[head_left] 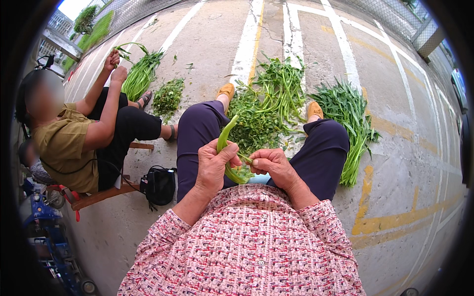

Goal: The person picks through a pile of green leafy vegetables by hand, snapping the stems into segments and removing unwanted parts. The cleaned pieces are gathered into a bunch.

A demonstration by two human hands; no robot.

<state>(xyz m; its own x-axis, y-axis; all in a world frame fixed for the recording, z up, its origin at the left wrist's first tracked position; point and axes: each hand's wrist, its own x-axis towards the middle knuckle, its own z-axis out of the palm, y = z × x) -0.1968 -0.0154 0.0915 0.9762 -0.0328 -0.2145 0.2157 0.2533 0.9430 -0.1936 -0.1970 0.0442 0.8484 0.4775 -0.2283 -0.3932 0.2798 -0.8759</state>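
My left hand [212,166], closed in front of my lap, grips a thick green vegetable stem [227,131] that curves up past the thumb and down below the fingers. A thin green stalk [244,158] stretches from it to my right hand [277,168], which pinches its end between thumb and fingertips. Below the hands, pale green pieces and a light blue thing [259,179] partly show; what the blue thing is cannot be made out. Between my feet lies a heap of torn leaves [252,126], with long leafy stems [284,86] beyond it.
Beside my right leg lies a bundle of leafy greens [351,126]. To the left a seated co-worker [69,143] holds up a green stalk [131,46], near another bundle [141,78] and a small leaf pile [168,98]. A black bag [159,186] stands by my left leg.
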